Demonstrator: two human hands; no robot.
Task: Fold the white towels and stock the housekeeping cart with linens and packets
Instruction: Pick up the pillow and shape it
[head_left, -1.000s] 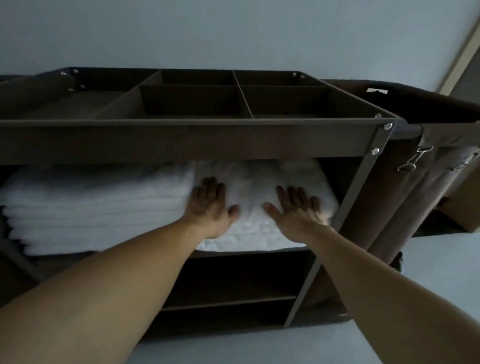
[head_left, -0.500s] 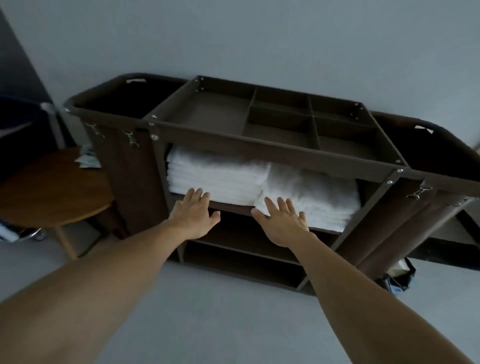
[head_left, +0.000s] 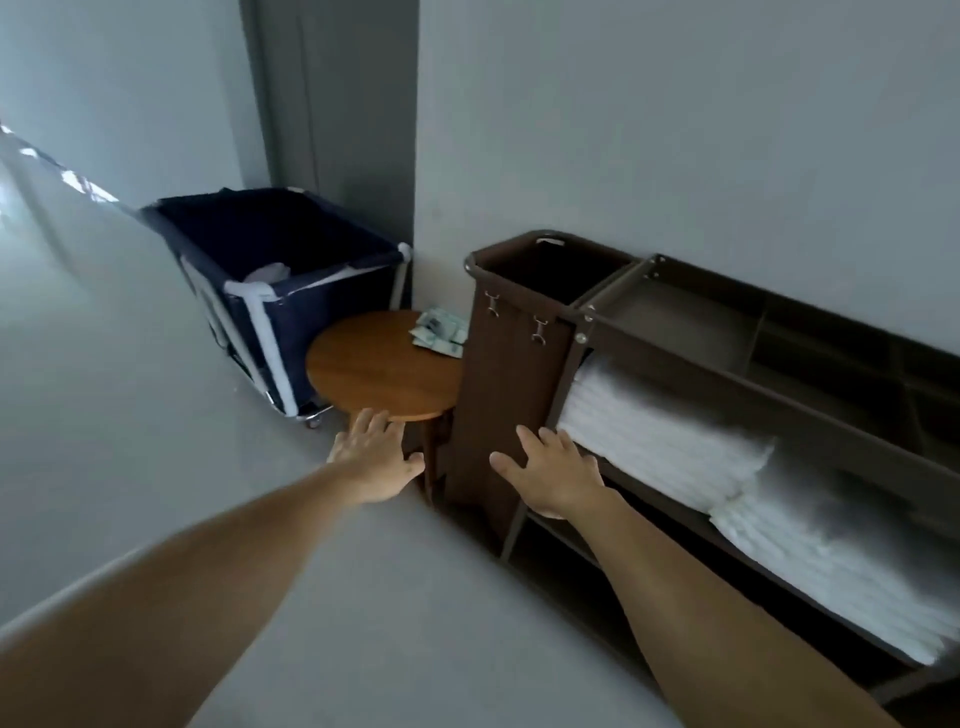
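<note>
The left hand (head_left: 376, 457) and right hand (head_left: 558, 470) both hold nothing, fingers straight and spread. The left one's fingertips overlap the near edge of a round wooden table (head_left: 374, 364). The right is in front of the brown cloth bag (head_left: 506, 384) at the end of the housekeeping cart (head_left: 727, 384); contact cannot be told. White towels (head_left: 665, 441) lie in two folded stacks on the cart's shelf. Packets (head_left: 439, 332) lie on the table's far side, and a navy laundry bin (head_left: 280, 260) stands behind it.

towels (head_left: 670, 447): white, folded, two stacks on cart (head_left: 727, 364) shelf | packets (head_left: 439, 332): pile on round table (head_left: 374, 374)
</note>
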